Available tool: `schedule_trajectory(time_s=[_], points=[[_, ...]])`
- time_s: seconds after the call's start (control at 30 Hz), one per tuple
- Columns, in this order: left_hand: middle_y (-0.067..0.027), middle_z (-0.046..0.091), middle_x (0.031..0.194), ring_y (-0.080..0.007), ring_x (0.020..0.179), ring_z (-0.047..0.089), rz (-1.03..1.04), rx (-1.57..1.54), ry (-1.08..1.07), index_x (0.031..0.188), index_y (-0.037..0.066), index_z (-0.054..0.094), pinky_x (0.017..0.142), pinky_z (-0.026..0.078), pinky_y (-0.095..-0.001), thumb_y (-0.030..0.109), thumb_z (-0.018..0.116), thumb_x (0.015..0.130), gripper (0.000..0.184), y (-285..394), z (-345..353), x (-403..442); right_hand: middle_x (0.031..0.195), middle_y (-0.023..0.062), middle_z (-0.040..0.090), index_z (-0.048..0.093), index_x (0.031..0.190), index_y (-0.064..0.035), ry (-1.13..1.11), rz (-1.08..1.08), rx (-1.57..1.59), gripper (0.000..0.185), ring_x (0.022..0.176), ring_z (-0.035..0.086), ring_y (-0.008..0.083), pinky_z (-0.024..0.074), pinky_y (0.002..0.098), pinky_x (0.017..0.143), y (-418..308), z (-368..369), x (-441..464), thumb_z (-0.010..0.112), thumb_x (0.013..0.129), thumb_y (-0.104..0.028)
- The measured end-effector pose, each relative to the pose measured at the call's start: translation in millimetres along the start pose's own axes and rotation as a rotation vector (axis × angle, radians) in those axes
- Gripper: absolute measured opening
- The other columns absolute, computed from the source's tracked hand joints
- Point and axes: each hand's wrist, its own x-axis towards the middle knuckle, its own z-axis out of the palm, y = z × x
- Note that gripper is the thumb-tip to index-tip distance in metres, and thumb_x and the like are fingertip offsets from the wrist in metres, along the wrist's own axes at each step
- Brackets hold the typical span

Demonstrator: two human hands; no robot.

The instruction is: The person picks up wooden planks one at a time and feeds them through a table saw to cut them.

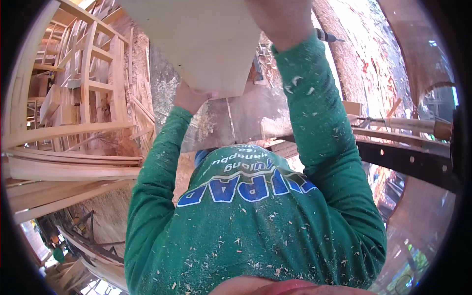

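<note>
A pale, smooth wooden board (211, 44) stretches up and away from me, past the top edge of the view. My left hand (191, 98) is closed on its near left corner, the thumb along the near edge. My right hand (282, 22) is against the board's right side, farther up. Its fingers are cut off by the top of the view or hidden, so their grip does not show. Under the board lies a worn, dusty workbench top (246, 115). Wood shavings cling to both green sleeves.
Wooden frames (88, 73) and stacked timber strips (73, 164) stand on the left. A dark tool tip (332, 37) shows beyond my right wrist. Shavings cover the ground (364, 64) at the right, near a dark metal beam with holes (403, 157).
</note>
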Motion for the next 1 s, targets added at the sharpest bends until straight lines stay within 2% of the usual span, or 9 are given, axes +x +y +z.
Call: schedule_trajectory(time_s=[0.13,0.3,0.47,0.57,0.67,0.77,0.87,0.97,1.0], points=[[-0.0125,0.076,0.103,-0.0235,0.095,0.073,0.000,-0.093,0.074,0.109,0.000,0.071,0.087,0.058,-0.0361,0.017,0.090,0.070,0.046,-3.5,11.7,3.4,0.110,0.0179,0.070,0.051,0.129,0.0065,0.075,0.076,0.165,0.082,0.096,0.072,0.0243,0.0611,0.0341,0.083,6.6,12.6,20.6,0.090,0.077,-0.043],[-0.0119,0.076,0.103,-0.0235,0.093,0.073,-0.023,-0.067,0.029,0.108,0.002,0.072,0.085,0.058,-0.0363,0.014,0.088,0.072,0.041,0.1,4.1,52.3,0.110,0.0168,0.071,0.052,0.129,0.0075,0.102,-0.280,-0.136,0.087,0.097,0.072,0.0250,0.0608,0.0349,0.084,26.1,17.5,42.4,0.090,0.074,-0.048],[-0.0119,0.076,0.103,-0.0226,0.094,0.073,0.036,-0.139,0.039,0.107,0.001,0.072,0.087,0.058,-0.0368,0.015,0.090,0.072,0.042,4.2,7.2,109.7,0.105,0.0162,0.073,0.057,0.124,0.0073,0.148,-0.140,-0.129,0.084,0.097,0.072,0.0231,0.0602,0.0342,0.085,43.2,-3.2,72.9,0.091,0.073,-0.050],[-0.0125,0.076,0.103,-0.0241,0.096,0.073,-0.072,-0.269,0.030,0.108,0.001,0.072,0.089,0.057,-0.0375,0.017,0.091,0.073,0.043,3.2,17.3,128.7,0.106,0.0163,0.073,0.059,0.122,0.0071,0.162,-0.161,-0.105,0.080,0.096,0.071,0.0224,0.0595,0.0335,0.086,71.3,-16.5,82.6,0.090,0.075,-0.049],[-0.0148,0.076,0.101,-0.0259,0.096,0.075,-0.015,-0.098,0.054,0.117,-0.002,0.061,0.086,0.059,-0.0379,0.008,0.089,0.070,0.055,-7.7,26.4,139.5,0.107,0.0161,0.073,0.059,0.122,0.0069,0.157,-0.163,-0.152,0.078,0.097,0.071,0.0222,0.0591,0.0333,0.086,98.3,-30.4,86.4,0.090,0.076,-0.049],[-0.0166,0.075,0.104,-0.0295,0.098,0.074,-0.002,-0.041,0.097,0.117,-0.002,0.061,0.086,0.059,-0.0392,0.009,0.090,0.068,0.058,-11.2,31.3,145.4,0.107,0.0161,0.073,0.060,0.122,0.0069,0.157,-0.136,-0.162,0.078,0.097,0.071,0.0222,0.0589,0.0333,0.086,114.7,-38.2,88.6,0.090,0.076,-0.049],[-0.0187,0.074,0.105,-0.0334,0.098,0.073,-0.019,0.016,0.101,0.115,-0.002,0.063,0.086,0.058,-0.0408,0.012,0.090,0.068,0.056,-42.0,45.6,161.6,0.107,0.0160,0.073,0.060,0.121,0.0069,0.158,-0.113,-0.158,0.078,0.097,0.071,0.0222,0.0588,0.0333,0.086,129.6,-44.6,90.3,0.089,0.076,-0.049],[-0.0102,0.077,0.104,-0.0240,0.098,0.072,-0.003,0.094,0.115,0.104,0.004,0.075,0.089,0.056,-0.0378,0.022,0.088,0.074,0.037,-32.7,41.3,169.7,0.107,0.0159,0.073,0.060,0.121,0.0069,0.155,-0.092,-0.156,0.077,0.097,0.071,0.0221,0.0587,0.0334,0.086,142.6,-50.4,92.6,0.089,0.076,-0.048],[-0.0099,0.077,0.103,-0.0246,0.098,0.072,-0.023,0.044,0.100,0.103,0.005,0.075,0.089,0.056,-0.0381,0.023,0.088,0.075,0.037,-24.1,36.8,171.1,0.107,0.0159,0.073,0.060,0.121,0.0068,0.154,-0.080,-0.160,0.077,0.097,0.071,0.0221,0.0587,0.0334,0.087,147.0,-52.1,93.8,0.089,0.076,-0.048]])
